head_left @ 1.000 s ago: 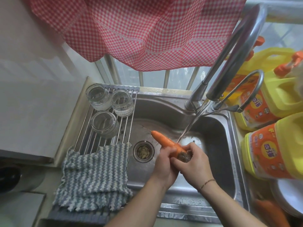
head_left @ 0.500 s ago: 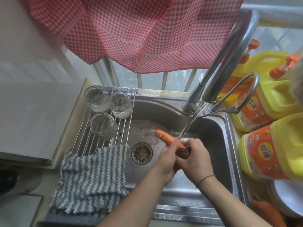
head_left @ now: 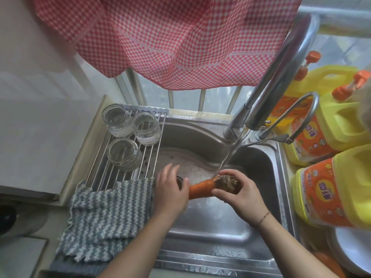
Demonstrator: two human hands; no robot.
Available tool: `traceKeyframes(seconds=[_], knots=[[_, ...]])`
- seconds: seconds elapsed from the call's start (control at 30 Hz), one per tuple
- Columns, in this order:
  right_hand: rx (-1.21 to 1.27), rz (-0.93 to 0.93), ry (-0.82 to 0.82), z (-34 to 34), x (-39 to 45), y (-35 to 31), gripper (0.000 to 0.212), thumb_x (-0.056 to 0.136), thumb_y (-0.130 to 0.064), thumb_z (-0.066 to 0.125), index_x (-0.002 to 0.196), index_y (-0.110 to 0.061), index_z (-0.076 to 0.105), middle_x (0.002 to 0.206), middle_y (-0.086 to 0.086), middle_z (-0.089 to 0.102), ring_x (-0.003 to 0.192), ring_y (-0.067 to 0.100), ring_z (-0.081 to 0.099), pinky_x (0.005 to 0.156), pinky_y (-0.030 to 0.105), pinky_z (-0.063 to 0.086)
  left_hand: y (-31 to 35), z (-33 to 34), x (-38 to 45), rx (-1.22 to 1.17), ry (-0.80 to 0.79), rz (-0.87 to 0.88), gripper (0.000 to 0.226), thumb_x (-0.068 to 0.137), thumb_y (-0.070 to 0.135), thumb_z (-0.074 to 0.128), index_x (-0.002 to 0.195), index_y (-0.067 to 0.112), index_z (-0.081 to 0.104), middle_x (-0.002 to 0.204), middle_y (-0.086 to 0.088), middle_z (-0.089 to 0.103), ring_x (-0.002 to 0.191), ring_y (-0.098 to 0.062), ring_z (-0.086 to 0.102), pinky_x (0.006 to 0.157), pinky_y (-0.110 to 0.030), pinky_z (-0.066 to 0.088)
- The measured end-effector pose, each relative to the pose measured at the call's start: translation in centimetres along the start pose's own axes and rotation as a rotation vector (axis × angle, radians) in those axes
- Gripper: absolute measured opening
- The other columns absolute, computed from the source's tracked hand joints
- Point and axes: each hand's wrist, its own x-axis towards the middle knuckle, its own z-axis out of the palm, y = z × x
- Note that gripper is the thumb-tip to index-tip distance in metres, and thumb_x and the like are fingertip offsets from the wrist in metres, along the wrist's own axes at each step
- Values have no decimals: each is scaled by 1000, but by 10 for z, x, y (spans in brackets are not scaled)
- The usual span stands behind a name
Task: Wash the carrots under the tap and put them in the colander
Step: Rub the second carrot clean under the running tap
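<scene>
An orange carrot lies almost level over the steel sink. Water from the tap falls on it close to its dark, muddy top end. My right hand is wrapped around that top end. My left hand covers the thin end with the thumb across the carrot and the fingers loosely spread; the tip is hidden under the palm. Another orange carrot shows at the bottom right beside a white round vessel. I cannot tell whether that vessel is the colander.
Three glass jars stand on a roll-up rack over the sink's left side, with a striped cloth in front. Yellow detergent jugs crowd the right counter. A red checked curtain hangs above.
The carrot has swung from pointing up-left to lying nearly level. My left hand slid left along it to the thin end. My right hand stays on the top end.
</scene>
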Motion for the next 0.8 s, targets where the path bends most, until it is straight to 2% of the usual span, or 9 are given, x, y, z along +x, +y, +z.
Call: traceKeyframes(seconds=[0.03,0.1,0.13,0.2,0.27,0.37,0.47,0.63,0.8], knots=[[32,-3,-25,0,1,2,47,63,-26,92,102,-37,68,95,-4,72,87,16,69,79,40,59,3,-6,-3,187,-64,114,44,101,49,41,139,30,49,149,9,44,143,-19,33,120,-43,21],[100,-9,-73,1,4,4,47,63,-30,90,103,-40,67,98,-3,71,91,16,69,79,36,58,11,-19,-7,321,-312,194,44,102,56,29,118,31,60,124,6,64,123,-20,56,112,-43,36],[150,-11,-97,3,6,5,45,64,-30,88,103,-39,67,99,-2,71,91,16,68,77,32,57,12,-25,-9,240,-463,177,45,100,61,30,110,30,61,108,4,69,104,-20,64,98,-41,47],[246,-13,-138,7,9,7,42,67,-25,84,105,-32,67,97,-2,70,89,13,66,72,25,53,15,-31,-10,-72,-735,73,39,91,67,48,105,32,60,93,3,69,81,-17,70,75,-38,58],[277,-22,-135,11,11,10,43,69,-30,81,109,-26,65,95,-2,67,85,11,62,69,21,50,14,-28,-9,-205,-819,36,36,85,54,68,111,30,59,92,1,68,72,-16,72,64,-35,60],[249,18,-71,22,15,14,40,70,-38,75,108,-31,61,89,-4,63,75,10,57,64,22,47,16,-19,-15,-178,-673,84,31,85,29,69,114,24,60,91,2,67,71,-17,68,68,-37,59],[172,108,-24,36,20,19,35,72,-39,71,104,-31,59,85,-7,60,73,9,55,63,25,45,17,-13,-27,-116,-533,52,26,87,31,64,110,23,57,94,-1,66,82,-21,66,77,-39,56],[108,151,89,60,19,25,9,93,-23,64,93,-20,56,81,1,61,76,14,56,69,30,49,18,-12,-47,31,-468,-3,24,92,32,59,111,21,51,100,-3,64,87,-24,65,75,-35,53],[73,193,126,70,12,33,12,98,-27,55,86,-23,57,81,9,65,75,15,57,72,36,49,17,-12,-57,148,-468,-7,30,94,34,55,119,19,47,110,-7,63,97,-29,65,84,-41,55]])
